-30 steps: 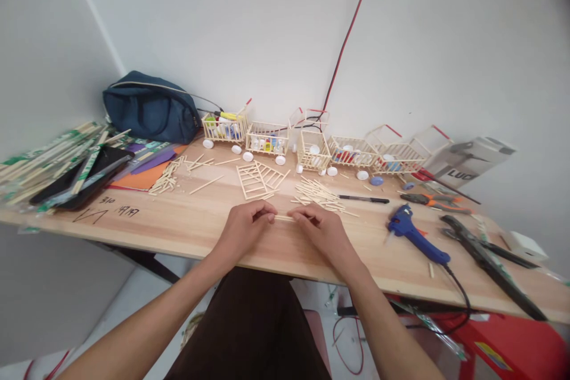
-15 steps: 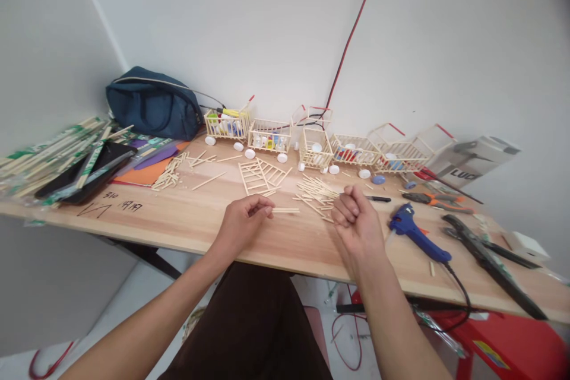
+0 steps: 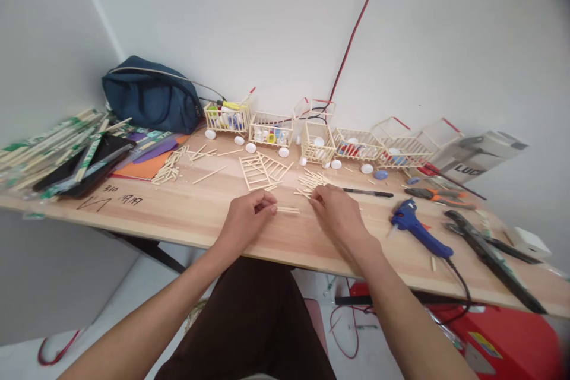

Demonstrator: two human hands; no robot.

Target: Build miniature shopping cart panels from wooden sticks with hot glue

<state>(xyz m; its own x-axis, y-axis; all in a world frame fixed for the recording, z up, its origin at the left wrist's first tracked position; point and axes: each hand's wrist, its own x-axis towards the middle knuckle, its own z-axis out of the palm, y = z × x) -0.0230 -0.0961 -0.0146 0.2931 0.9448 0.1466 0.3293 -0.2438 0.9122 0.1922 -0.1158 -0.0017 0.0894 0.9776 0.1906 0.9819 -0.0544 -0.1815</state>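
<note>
My left hand (image 3: 248, 218) rests on the wooden table (image 3: 187, 214), its fingers pinched on the left end of a short pair of joined wooden sticks (image 3: 288, 209) lying flat. My right hand (image 3: 337, 214) lies palm down just right of them, its fingertips reaching into a loose pile of short sticks (image 3: 312, 183); what it touches under the fingers is hidden. Two flat stick lattice panels (image 3: 260, 170) lie beyond the hands.
A row of small stick-built carts (image 3: 320, 142) with white cap wheels lines the wall. A blue glue gun (image 3: 416, 230), pliers (image 3: 434, 195), a black pen (image 3: 367, 193) and long black tools (image 3: 490, 255) lie at right. Bag (image 3: 151, 95), chopstick packs (image 3: 48, 151) and coloured sheets sit left.
My right hand let go of the sticks, lifted curled above the table, then came down onto the stick pile. My left hand kept hold of the joined sticks.
</note>
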